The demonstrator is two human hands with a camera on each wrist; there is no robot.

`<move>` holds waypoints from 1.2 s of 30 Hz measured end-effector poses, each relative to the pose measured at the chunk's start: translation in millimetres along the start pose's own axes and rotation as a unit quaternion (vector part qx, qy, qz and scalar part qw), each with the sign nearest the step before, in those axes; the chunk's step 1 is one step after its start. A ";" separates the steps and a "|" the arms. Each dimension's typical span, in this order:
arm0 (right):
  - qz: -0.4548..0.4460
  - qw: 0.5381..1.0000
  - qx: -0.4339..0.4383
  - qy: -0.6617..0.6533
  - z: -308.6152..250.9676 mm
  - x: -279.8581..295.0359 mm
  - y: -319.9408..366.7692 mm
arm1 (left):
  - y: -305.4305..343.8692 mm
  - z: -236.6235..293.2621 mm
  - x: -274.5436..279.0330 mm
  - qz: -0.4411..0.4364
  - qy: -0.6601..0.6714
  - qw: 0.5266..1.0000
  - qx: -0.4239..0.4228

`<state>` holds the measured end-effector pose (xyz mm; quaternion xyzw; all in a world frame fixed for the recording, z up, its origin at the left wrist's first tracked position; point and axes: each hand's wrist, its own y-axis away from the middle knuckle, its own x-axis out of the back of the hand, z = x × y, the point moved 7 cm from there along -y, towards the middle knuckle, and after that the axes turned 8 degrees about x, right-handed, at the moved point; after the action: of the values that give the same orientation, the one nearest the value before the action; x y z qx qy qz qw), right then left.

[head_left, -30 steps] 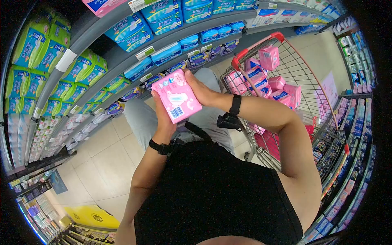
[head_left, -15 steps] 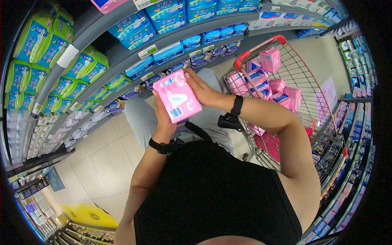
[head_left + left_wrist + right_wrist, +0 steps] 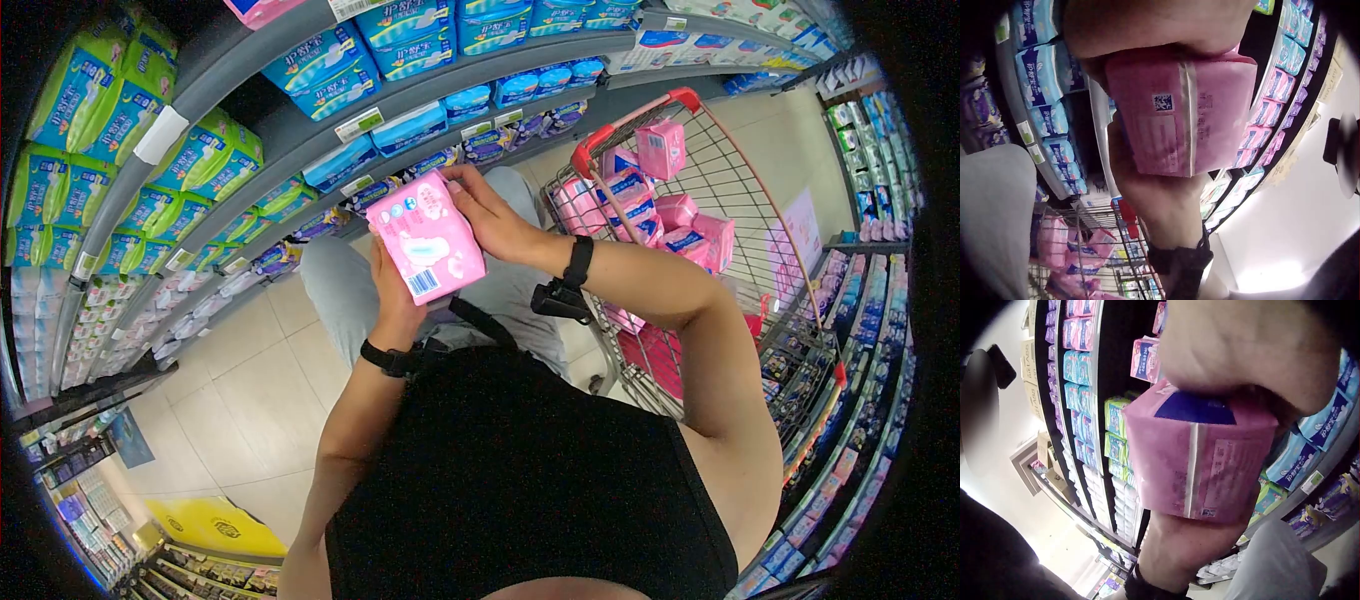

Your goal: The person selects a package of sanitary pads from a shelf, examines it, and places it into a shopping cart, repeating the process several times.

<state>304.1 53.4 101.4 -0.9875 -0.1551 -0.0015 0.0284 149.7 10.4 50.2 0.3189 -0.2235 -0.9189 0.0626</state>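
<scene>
A pink pack of sanitary pads (image 3: pixel 426 240) is held between both hands in front of the lap, its barcode side up in the head view. My left hand (image 3: pixel 396 295) grips its left edge, and my right hand (image 3: pixel 493 218) holds the right edge near the top. In the left wrist view, one end of the pack (image 3: pixel 1179 115) shows a pale seam and a small square code. The right wrist view gives the opposite end of the pack (image 3: pixel 1200 462), with a dark blue patch near the right hand (image 3: pixel 1247 353). The fingers under the pack are mostly hidden.
A shopping cart (image 3: pixel 685 95) with several pink packs (image 3: pixel 662 148) stands close on the right. Ahead, curved shelves (image 3: pixel 480 65) carry blue packs (image 3: pixel 405 38), with green packs (image 3: pixel 80 100) to the left. A yellow panel (image 3: pixel 215 525) lies behind on the left.
Both hands have shifted slightly left with the pack over the last half second. The right fingers look a little more bent at the pack's top corner. The cart stays put.
</scene>
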 end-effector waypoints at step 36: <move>-0.060 0.956 -0.057 -0.281 12.2 -15.0 4.0 | 13.0 31.3 -3.3 -0.062 -0.070 0.990 -0.102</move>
<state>290.9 45.7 88.8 -0.9369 -0.2154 0.2657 -0.0728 132.7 11.3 79.8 0.2589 -0.1127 -0.9591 0.0220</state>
